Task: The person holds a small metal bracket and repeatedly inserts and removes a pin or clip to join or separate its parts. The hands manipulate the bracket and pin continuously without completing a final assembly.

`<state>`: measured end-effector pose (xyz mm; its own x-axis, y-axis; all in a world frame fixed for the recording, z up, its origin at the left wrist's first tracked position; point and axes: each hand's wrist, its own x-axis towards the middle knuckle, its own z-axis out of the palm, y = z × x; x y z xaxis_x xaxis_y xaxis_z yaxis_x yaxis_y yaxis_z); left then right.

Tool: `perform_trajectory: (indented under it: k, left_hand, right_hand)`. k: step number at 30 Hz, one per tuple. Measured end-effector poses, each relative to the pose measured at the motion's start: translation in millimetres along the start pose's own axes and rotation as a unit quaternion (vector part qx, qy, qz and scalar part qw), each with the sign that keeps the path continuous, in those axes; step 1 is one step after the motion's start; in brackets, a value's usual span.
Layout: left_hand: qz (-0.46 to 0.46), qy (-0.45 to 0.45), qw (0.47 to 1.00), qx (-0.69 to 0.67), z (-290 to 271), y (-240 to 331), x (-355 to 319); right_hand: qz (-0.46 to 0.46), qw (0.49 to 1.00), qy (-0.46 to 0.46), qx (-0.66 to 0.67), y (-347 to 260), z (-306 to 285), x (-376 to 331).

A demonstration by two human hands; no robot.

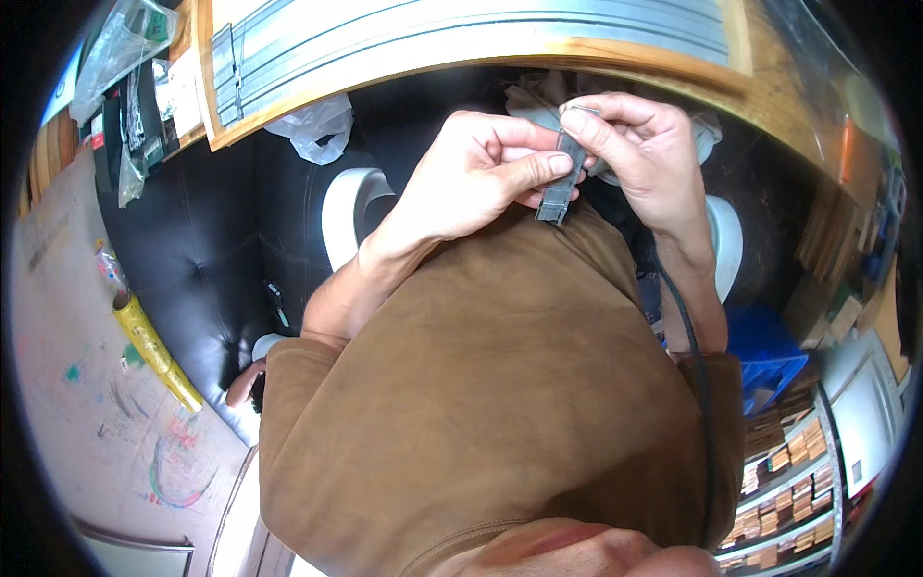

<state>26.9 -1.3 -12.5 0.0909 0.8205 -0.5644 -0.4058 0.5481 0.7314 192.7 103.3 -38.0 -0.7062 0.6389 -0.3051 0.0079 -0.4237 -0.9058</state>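
Observation:
A short, narrow dark-grey piece [556,197] with ridged edges and a notched lower end is held upright in front of my chest. It looks like a segment of metal or plastic strip, but its exact kind does not show. My left hand [486,173] grips its middle, thumb on the front face and fingers curled behind. At the top end, the thumb and forefinger of my right hand [639,154] pinch it, covering that end. Beyond both hands stands a wooden-framed tray [635,60] with long grey strips [461,29] lying lengthwise in it.
White chair arms [343,226] flank me. A white plastic bag [322,128] hangs under the tray's edge. Left are a dark padded seat [192,260] and a yellow tube [159,356]. A blue crate [764,356] and shelves of wooden blocks [793,481] are at right.

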Motion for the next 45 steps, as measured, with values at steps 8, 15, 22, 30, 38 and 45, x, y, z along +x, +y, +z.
perform_trajectory:
  k: [8,15,22,30,38,45]
  left_hand:
    - [-0.018,-0.006,1.000,0.000,-3.2,-3.0,0.6]
    - [-0.004,-0.018,1.000,-0.003,-12.5,13.6,8.6]
    - [0.019,-0.039,0.997,-0.069,-23.4,10.4,16.7]
    - [0.029,-0.019,0.998,-0.051,-23.4,17.7,16.7]
    - [0.071,0.006,0.996,0.044,-19.3,12.0,12.7]
    - [0.056,0.021,0.998,-0.011,-7.6,1.5,2.8]
  right_hand:
    - [-0.007,0.998,-0.028,-0.054,2.4,2.1,3.9]
    - [0.001,1.000,-0.008,0.028,4.2,14.2,15.7]
    - [0.024,0.995,-0.010,0.093,9.2,19.3,16.8]
    - [0.052,0.987,0.014,0.150,7.7,26.0,18.5]
    - [0.035,0.995,0.009,0.096,9.8,21.7,17.7]
    - [0.007,1.000,0.017,0.013,0.3,25.0,5.8]
